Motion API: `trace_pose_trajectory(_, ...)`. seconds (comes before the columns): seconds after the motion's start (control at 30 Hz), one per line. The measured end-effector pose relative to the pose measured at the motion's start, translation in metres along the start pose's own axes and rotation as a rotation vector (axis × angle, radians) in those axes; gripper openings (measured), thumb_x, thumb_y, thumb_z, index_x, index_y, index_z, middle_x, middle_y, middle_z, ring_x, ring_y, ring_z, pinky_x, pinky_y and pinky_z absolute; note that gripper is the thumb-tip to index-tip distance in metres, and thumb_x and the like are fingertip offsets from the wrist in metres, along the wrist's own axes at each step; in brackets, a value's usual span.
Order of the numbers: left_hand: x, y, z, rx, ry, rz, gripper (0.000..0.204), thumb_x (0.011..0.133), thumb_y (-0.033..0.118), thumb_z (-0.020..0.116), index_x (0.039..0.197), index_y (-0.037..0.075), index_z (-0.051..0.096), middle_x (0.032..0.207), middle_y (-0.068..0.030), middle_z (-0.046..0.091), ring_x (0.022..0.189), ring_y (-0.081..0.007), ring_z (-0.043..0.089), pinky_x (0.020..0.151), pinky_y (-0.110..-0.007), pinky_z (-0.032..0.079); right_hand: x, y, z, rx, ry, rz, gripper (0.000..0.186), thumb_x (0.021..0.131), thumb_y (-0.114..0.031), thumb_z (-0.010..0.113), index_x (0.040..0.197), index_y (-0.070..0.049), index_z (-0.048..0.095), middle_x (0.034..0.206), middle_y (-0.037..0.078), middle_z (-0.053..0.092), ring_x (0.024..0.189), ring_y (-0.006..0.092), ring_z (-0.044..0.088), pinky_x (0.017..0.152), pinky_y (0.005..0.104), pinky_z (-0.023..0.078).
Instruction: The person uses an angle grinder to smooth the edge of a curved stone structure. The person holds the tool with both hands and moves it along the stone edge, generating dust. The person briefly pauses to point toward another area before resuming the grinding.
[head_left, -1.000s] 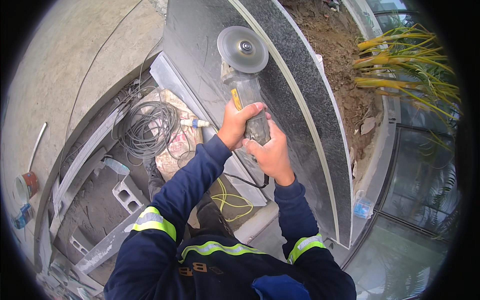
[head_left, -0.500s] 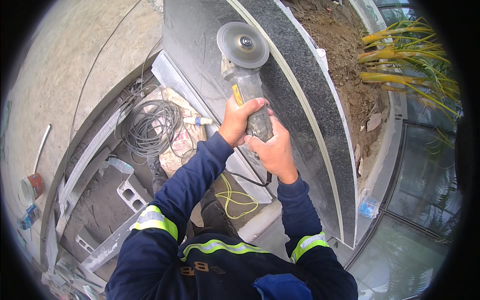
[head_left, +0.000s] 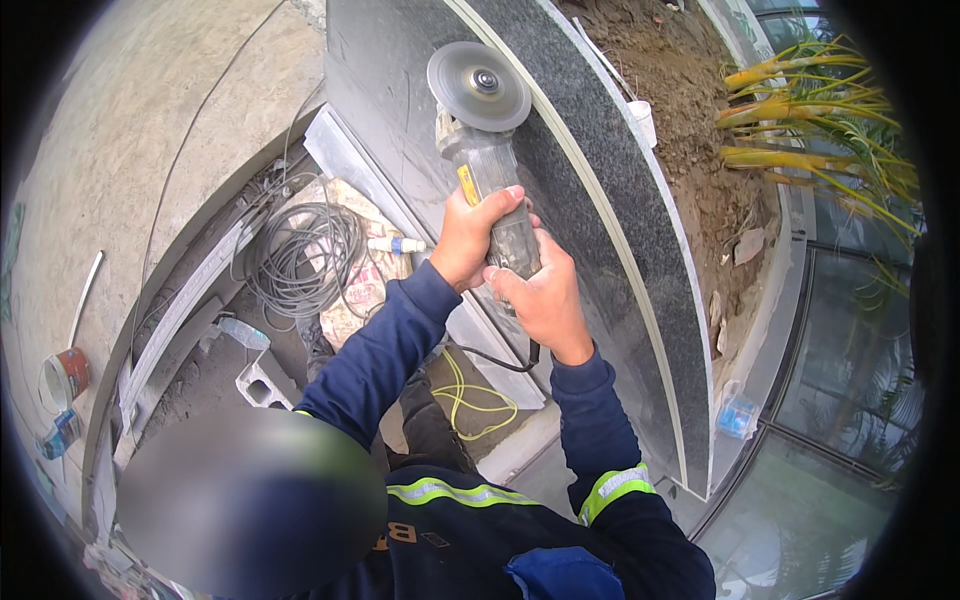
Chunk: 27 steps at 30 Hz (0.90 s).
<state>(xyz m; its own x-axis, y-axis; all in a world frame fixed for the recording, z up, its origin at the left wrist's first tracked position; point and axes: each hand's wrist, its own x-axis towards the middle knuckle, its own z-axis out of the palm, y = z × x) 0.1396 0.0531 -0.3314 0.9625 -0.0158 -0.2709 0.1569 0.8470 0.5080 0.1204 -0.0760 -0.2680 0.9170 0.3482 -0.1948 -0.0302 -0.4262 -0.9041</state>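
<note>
Both the left hand (head_left: 468,240) and right hand (head_left: 540,295) gripped the dusty grey angle grinder (head_left: 487,170) closed-fisted, its disc seemingly against the dark polished granite slab (head_left: 590,200), where steady two-handed control mattered.

We see a dusty grey angle grinder (head_left: 487,190) with a yellow label strip and silver-grey disc (head_left: 478,86). Speckled dark grey granite slab (head_left: 600,220), pale cream edge band. Navy sleeves (head_left: 390,345) with yellow-and-silver reflective bands (high-vis type). Yellow cord (head_left: 475,398), grey cable coil (head_left: 300,255), brown soil (head_left: 690,120).
</note>
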Motion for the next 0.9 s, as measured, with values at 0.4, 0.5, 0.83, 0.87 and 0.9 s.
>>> trace_pose_trajectory(0.4, 0.015, 0.024, -0.004, 0.028, 0.022, -0.035, 0.035, 0.097, 0.031, 0.071, 0.110, 0.000, 0.062, 0.094, -0.0117, 0.069, 0.084, -0.0220, 0.073, 0.073, -0.037, 0.062, 0.021, -0.012, 0.012, -0.003, -0.004, 0.006, 0.029, 0.087, -0.008, 0.075, 0.111, 0.004, 0.062, 0.090, 0.007, 0.071, 0.072, 0.0113, 0.067, 0.064, 0.0284, 0.055)
trace_pose_trajectory(0.5, 0.018, 0.029, -0.006, 0.035, 0.021, -0.034, 0.035, 0.097, 0.031, 0.071, 0.109, 0.000, 0.062, 0.093, -0.0113, 0.069, 0.084, -0.0216, 0.073, 0.072, -0.036, 0.062, 0.025, -0.016, 0.013, 0.021, -0.026, 0.050, 0.030, 0.088, -0.008, 0.075, 0.112, 0.005, 0.062, 0.092, 0.007, 0.071, 0.073, 0.0115, 0.068, 0.064, 0.0283, 0.056)
trace_pose_trajectory(0.83, 0.029, 0.042, -0.008, 0.040, 0.046, -0.043, 0.035, 0.096, 0.032, 0.073, 0.107, 0.001, 0.063, 0.090, -0.0112, 0.070, 0.079, -0.0206, 0.074, 0.067, -0.035, 0.063, 0.039, -0.018, 0.020, 0.070, -0.045, 0.067, 0.035, 0.089, -0.005, 0.074, 0.119, 0.006, 0.060, 0.100, 0.008, 0.071, 0.078, 0.0115, 0.069, 0.064, 0.0279, 0.059)
trace_pose_trajectory(0.87, 0.031, 0.043, -0.009, 0.035, 0.039, -0.045, 0.035, 0.095, 0.032, 0.073, 0.108, 0.001, 0.063, 0.090, -0.0113, 0.070, 0.080, -0.0207, 0.074, 0.067, -0.035, 0.063, 0.040, -0.020, 0.021, 0.079, -0.040, 0.073, 0.035, 0.089, -0.006, 0.075, 0.119, 0.006, 0.060, 0.100, 0.008, 0.071, 0.078, 0.0116, 0.069, 0.065, 0.0279, 0.059)
trace_pose_trajectory(0.9, 0.032, 0.044, -0.010, 0.034, 0.035, -0.043, 0.035, 0.095, 0.032, 0.074, 0.108, 0.001, 0.063, 0.090, -0.0114, 0.070, 0.080, -0.0207, 0.074, 0.067, -0.036, 0.063, 0.042, -0.021, 0.023, 0.093, -0.040, 0.076, 0.035, 0.089, -0.006, 0.075, 0.120, 0.006, 0.060, 0.100, 0.008, 0.071, 0.079, 0.0116, 0.069, 0.065, 0.0280, 0.059)
